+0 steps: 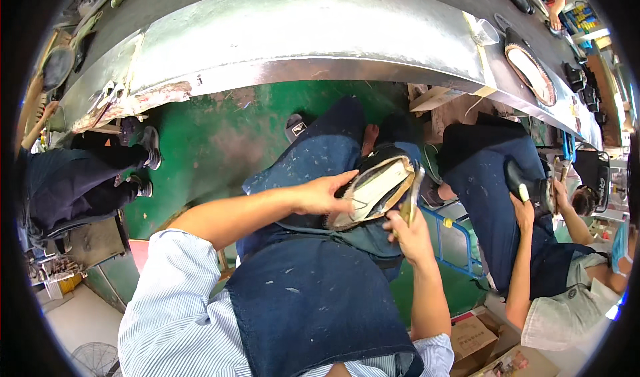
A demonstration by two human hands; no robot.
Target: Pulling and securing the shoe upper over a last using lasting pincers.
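Navy apron (313, 300), hands (321, 196) (412, 236) tight on shoe (375, 192) (left) and tool (416, 194) (right), scuffed green floor (213, 134), metal-edged workbench (293, 34) beyond.

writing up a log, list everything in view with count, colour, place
held shoe: 1, black and cream, over the lap
hand tool: 1, silvery, right of held shoe
workbench: 1, grey, across the top
bench shoes: several, mostly black, upper right
cup: 1, clear, upper right
floor: 1, green, centre
co-workers: several, partly dark-clothed, left and right
boxes: several, brown, lower right
fan: 1, grey, lower left
rim clutter: uncountable, mixed, edges
apron: 1, dark blue, lower centre
left hand: 1, bare, on held shoe
right hand: 1, bare, holding hand tool
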